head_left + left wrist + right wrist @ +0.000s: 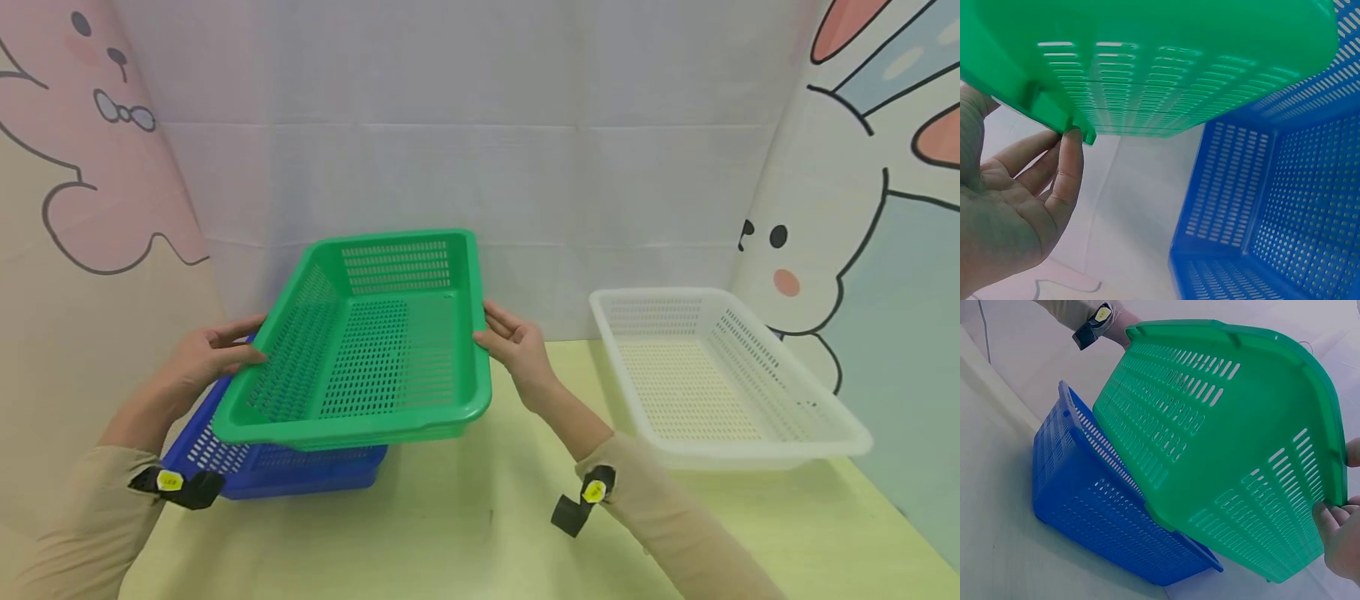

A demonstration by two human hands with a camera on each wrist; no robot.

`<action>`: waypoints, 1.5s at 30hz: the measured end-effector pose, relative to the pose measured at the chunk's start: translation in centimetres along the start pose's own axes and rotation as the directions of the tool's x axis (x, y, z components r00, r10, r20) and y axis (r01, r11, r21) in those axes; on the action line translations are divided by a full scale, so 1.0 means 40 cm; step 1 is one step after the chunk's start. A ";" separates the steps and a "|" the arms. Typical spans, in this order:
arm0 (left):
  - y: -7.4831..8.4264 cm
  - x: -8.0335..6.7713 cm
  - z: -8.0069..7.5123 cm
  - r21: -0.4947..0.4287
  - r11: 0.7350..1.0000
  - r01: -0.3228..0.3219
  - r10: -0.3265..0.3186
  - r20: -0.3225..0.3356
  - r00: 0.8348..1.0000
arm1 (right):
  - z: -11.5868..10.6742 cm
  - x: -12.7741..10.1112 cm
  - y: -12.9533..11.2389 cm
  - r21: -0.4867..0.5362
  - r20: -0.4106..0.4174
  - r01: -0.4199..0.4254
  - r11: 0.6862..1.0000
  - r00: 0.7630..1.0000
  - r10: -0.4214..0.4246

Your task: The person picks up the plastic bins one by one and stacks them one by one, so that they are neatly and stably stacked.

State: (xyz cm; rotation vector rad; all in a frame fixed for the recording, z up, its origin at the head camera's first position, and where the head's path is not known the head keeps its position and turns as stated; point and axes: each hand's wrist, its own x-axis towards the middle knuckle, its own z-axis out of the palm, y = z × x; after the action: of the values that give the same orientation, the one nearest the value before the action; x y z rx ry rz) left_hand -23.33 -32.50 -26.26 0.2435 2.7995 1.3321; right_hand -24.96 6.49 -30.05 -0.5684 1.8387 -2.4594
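A green plastic basket (367, 358) with slotted walls is held up and tilted, its open top toward the head camera. My left hand (217, 357) pinches its left rim, thumb on top and fingers curled under the edge, as the left wrist view shows. On the opposite rim my right hand (519, 346) grips with thumb and fingers. Below and behind the green basket sits a blue basket (300, 477) on the table, partly hidden by it. In the right wrist view, a lower corner of the green basket overlaps the rim of the blue basket (1104, 506).
A white basket (738, 450) stands on the right side of the pale yellow table (480, 533). A light curtain (525, 167) hangs at the back, with cartoon-printed panels (825, 250) at both sides.
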 end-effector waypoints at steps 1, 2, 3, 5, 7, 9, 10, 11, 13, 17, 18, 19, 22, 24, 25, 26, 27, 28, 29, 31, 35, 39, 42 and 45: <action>-0.005 -0.001 -0.006 0.007 1.000 0.005 -0.005 -0.003 1.000 | 0.006 0.000 0.003 -0.001 0.007 0.006 1.000 1.000 -0.006; -0.010 -0.002 -0.011 0.017 1.000 0.008 -0.008 -0.006 1.000 | 0.012 0.000 0.006 0.001 0.013 0.011 1.000 1.000 -0.011; -0.014 -0.004 -0.017 0.023 1.000 0.006 -0.005 -0.013 1.000 | 0.018 0.000 0.009 0.002 0.018 0.015 1.000 1.000 -0.015; -0.021 -0.010 -0.029 0.025 1.000 -0.005 0.006 -0.024 1.000 | 0.030 0.001 0.015 0.001 0.029 0.021 1.000 0.999 -0.021; -0.027 -0.017 -0.040 0.033 0.999 -0.017 0.018 -0.040 0.999 | 0.041 0.000 0.021 -0.002 0.037 0.027 1.000 0.999 -0.027; -0.030 -0.025 -0.051 0.020 0.999 -0.028 0.029 -0.048 0.998 | 0.051 -0.001 0.026 -0.009 0.047 0.038 0.999 0.998 -0.038; -0.031 -0.028 -0.056 0.018 0.999 -0.029 0.030 -0.047 0.998 | 0.055 -0.001 0.028 -0.013 0.050 0.045 0.999 0.998 -0.044; -0.032 -0.031 -0.061 0.016 0.999 -0.029 0.030 -0.050 0.998 | 0.059 -0.002 0.030 -0.016 0.052 0.050 0.999 0.997 -0.049; -0.035 -0.035 -0.070 0.011 1.000 -0.027 0.028 -0.055 0.998 | 0.066 -0.003 0.034 -0.017 0.060 0.056 0.998 0.997 -0.055; -0.040 -0.042 -0.083 0.019 1.000 -0.023 0.024 -0.073 0.997 | 0.080 -0.004 0.040 -0.029 0.078 0.047 0.998 0.996 -0.045; -0.041 -0.044 -0.086 0.020 1.000 -0.020 0.022 -0.076 0.997 | 0.084 -0.004 0.041 -0.036 0.084 0.046 0.998 0.996 -0.043; -0.042 -0.047 -0.089 0.021 1.000 -0.015 0.017 -0.082 0.997 | 0.086 -0.004 0.042 -0.045 0.091 0.046 0.998 0.995 -0.042; -0.046 -0.052 -0.098 0.016 1.000 -0.010 0.011 -0.096 0.995 | 0.092 -0.002 0.047 -0.072 0.111 0.059 0.996 0.992 -0.051; -0.049 -0.055 -0.103 0.014 1.000 -0.010 0.011 -0.109 0.994 | 0.096 0.001 0.051 -0.083 0.122 0.065 0.994 0.991 -0.055; -0.051 -0.056 -0.106 0.019 1.000 -0.009 0.011 -0.115 0.993 | 0.098 0.003 0.053 -0.085 0.128 0.068 0.994 0.990 -0.057; -0.052 -0.056 -0.109 0.030 1.000 -0.004 0.008 -0.116 0.993 | 0.101 0.004 0.054 -0.086 0.133 0.070 0.994 0.989 -0.058; -0.055 -0.057 -0.111 0.042 0.999 0.001 0.004 -0.118 0.993 | 0.104 0.006 0.055 -0.083 0.134 0.066 0.994 0.990 -0.055; -0.055 -0.056 -0.111 0.052 0.999 0.008 -0.002 -0.120 0.993 | 0.104 0.007 0.056 -0.080 0.136 0.065 0.995 0.989 -0.054; -0.057 -0.057 -0.112 0.053 0.998 0.019 -0.012 -0.120 0.993 | 0.107 0.008 0.056 -0.078 0.138 0.064 0.995 0.989 -0.053; -0.059 -0.060 -0.115 0.047 0.998 0.040 -0.035 -0.117 0.993 | 0.113 0.010 0.057 -0.073 0.142 0.067 0.995 0.988 -0.056; -0.059 -0.068 -0.124 0.045 0.998 0.034 -0.027 -0.157 0.987 | 0.127 0.014 0.058 -0.063 0.153 0.074 0.995 0.986 -0.064; -0.059 -0.075 -0.128 0.070 0.998 -0.001 0.016 -0.213 0.977 | 0.138 0.013 0.059 -0.056 0.170 0.084 0.995 0.983 -0.074; -0.062 -0.076 -0.132 0.063 0.998 -0.010 0.024 -0.220 0.975 | 0.145 0.010 0.060 -0.051 0.186 0.094 0.994 0.979 -0.083; -0.065 -0.077 -0.137 0.059 0.998 -0.010 0.023 -0.213 0.977 | 0.150 0.009 0.061 -0.041 0.196 0.104 0.994 0.976 -0.094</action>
State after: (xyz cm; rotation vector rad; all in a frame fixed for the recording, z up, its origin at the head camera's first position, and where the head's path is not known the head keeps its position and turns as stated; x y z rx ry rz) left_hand -21.14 -38.80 -24.92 0.1320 3.0212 1.3591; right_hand -24.00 0.12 -30.78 -0.8885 1.8435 -2.3238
